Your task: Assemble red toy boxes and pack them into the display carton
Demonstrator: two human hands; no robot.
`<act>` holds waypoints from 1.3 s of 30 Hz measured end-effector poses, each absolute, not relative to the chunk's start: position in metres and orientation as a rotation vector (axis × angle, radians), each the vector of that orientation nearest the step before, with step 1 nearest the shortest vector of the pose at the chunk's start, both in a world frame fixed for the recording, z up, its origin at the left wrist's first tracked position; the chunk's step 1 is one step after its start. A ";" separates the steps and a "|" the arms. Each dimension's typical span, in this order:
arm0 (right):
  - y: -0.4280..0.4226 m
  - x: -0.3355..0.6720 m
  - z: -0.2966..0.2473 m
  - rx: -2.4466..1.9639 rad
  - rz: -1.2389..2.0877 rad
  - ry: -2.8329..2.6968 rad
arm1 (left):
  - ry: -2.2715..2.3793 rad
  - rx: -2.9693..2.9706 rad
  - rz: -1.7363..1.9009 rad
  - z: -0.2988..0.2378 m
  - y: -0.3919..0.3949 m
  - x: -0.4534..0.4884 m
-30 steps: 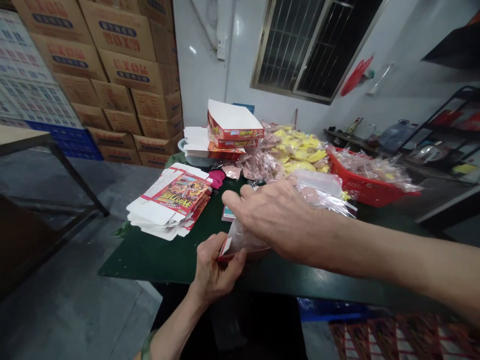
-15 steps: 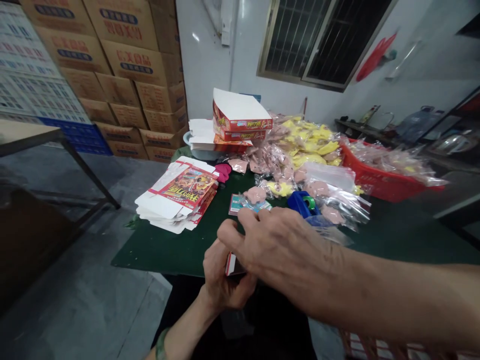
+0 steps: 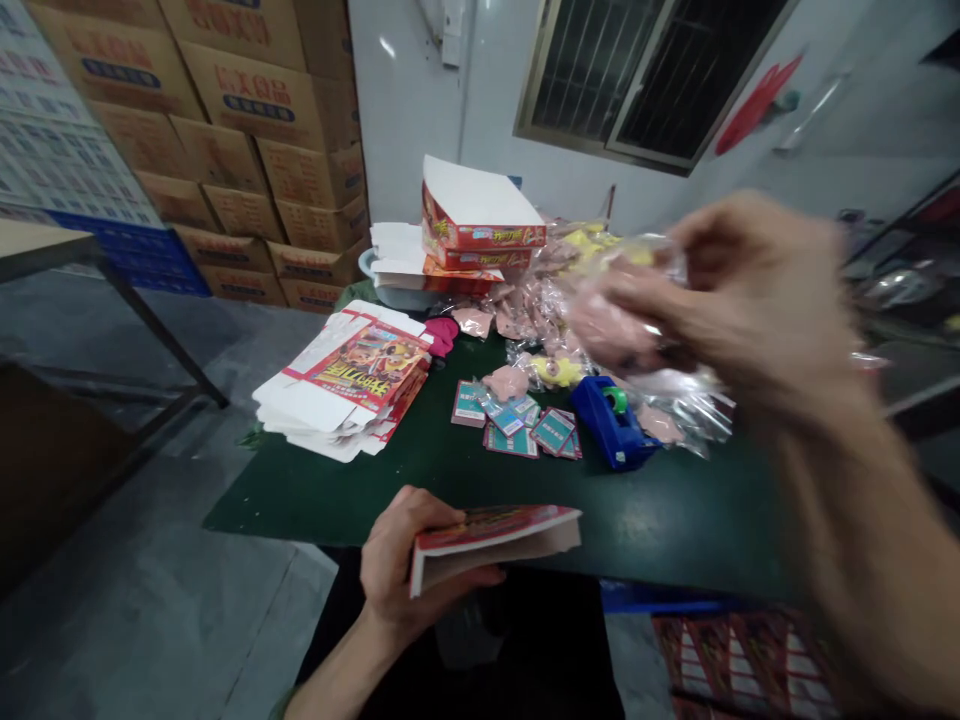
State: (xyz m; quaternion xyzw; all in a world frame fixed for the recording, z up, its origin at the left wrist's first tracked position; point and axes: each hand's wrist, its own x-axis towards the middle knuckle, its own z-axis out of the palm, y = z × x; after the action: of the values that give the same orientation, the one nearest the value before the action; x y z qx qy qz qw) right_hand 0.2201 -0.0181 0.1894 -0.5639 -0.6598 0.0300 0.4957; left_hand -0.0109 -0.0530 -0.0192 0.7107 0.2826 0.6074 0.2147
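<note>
My left hand (image 3: 396,565) is closed around the end of a small red printed carton (image 3: 491,538), held flat just in front of the green table's near edge (image 3: 450,520). My right hand (image 3: 742,285) is raised above the table's right side, blurred by motion, with its fingers pinched on a clear plastic packet holding a pink item (image 3: 611,325). Below that hand lie a blue tape dispenser (image 3: 616,425) and several small teal cards (image 3: 517,425).
A stack of flat unfolded cartons (image 3: 349,385) lies on the left of the table. Folded red cartons (image 3: 476,220) are stacked at the back beside a heap of pink and yellow packets (image 3: 555,290). Brown shipping boxes (image 3: 247,150) fill the left wall.
My right hand lifted away from the carton, up and to the right, now holding a clear packet. The carton in my left hand swung flat, and the cards and tape dispenser came into view.
</note>
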 end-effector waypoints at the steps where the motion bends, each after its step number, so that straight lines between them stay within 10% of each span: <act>1: 0.000 0.220 0.183 -1.474 -0.116 -1.501 | 0.851 1.913 1.710 -0.021 -0.053 -0.012; 5: 0.041 0.227 0.141 -1.509 -0.460 -1.474 | 1.365 1.620 1.865 -0.028 -0.047 -0.022; 14: -0.001 0.258 -0.004 -2.263 -0.016 -2.189 | 1.529 1.259 1.746 -0.034 -0.035 -0.039; 39: 0.012 0.273 -0.016 -1.806 -0.159 -2.380 | 1.375 0.998 1.884 -0.020 -0.023 -0.048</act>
State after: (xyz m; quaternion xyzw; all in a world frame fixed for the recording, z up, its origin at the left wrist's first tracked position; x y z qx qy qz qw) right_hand 0.2731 0.0123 -0.0161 -0.6019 -0.7933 -0.0528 0.0748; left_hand -0.0476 -0.0229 -0.0195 0.3754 0.5175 0.7088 0.2980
